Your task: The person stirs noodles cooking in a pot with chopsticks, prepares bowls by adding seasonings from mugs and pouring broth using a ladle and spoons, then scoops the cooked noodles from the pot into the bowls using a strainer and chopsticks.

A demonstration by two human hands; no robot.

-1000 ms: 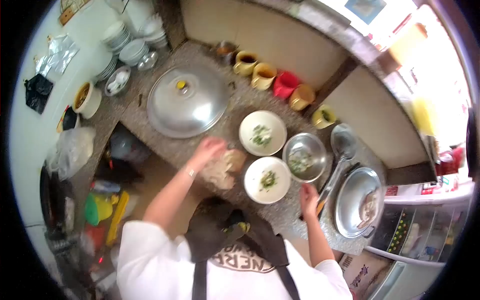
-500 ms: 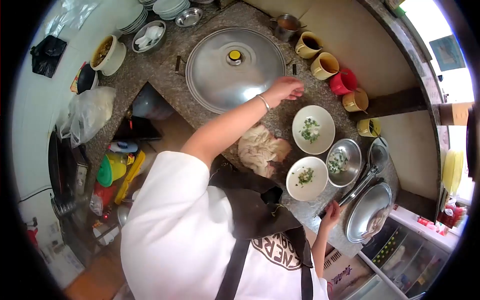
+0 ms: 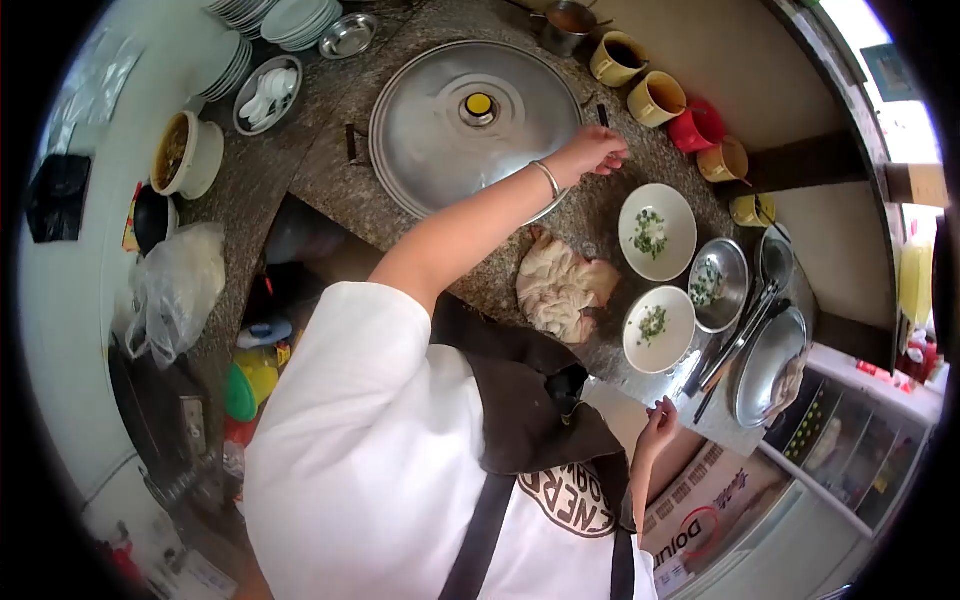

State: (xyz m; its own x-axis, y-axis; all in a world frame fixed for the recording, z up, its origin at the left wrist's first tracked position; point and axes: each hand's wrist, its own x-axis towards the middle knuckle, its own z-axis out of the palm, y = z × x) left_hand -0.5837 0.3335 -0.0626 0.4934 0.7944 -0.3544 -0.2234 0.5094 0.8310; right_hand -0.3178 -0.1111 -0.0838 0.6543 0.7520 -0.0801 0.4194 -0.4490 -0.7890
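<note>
Two white bowls (image 3: 677, 208) of chopped greens (image 3: 650, 236) lie between the left hand (image 3: 598, 150) and right hand (image 3: 657, 424), both curled, any grip unclear. Beside them, a steel bowl (image 3: 732, 268) holds greens; near the left, a yellow cup (image 3: 643, 104) holds liquid.

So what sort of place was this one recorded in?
Probably the kitchen of a small eatery. Stacked plates stand at the back, mugs of what look like sauces line the wall, and two white bowls with chopped greens sit on the counter.
</note>
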